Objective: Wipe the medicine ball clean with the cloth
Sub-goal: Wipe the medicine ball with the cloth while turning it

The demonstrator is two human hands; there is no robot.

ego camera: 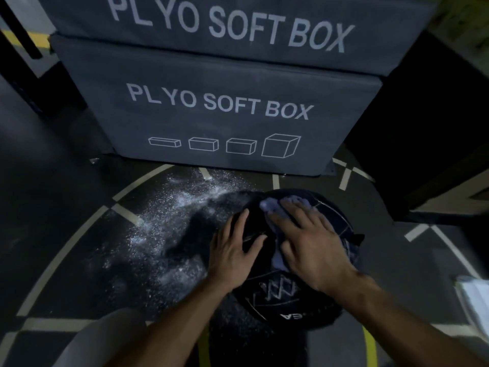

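Left hand (232,250) flat on medicine ball (277,295); right hand (309,245) flat, pressing cloth (272,210) near top edge.

Medicine ball (277,300): black, pale seam lines, white logo near its bottom, on floor at lower centre-right of frame. Cloth (274,210): pale lavender, crumpled, spread across ball's upper surface.
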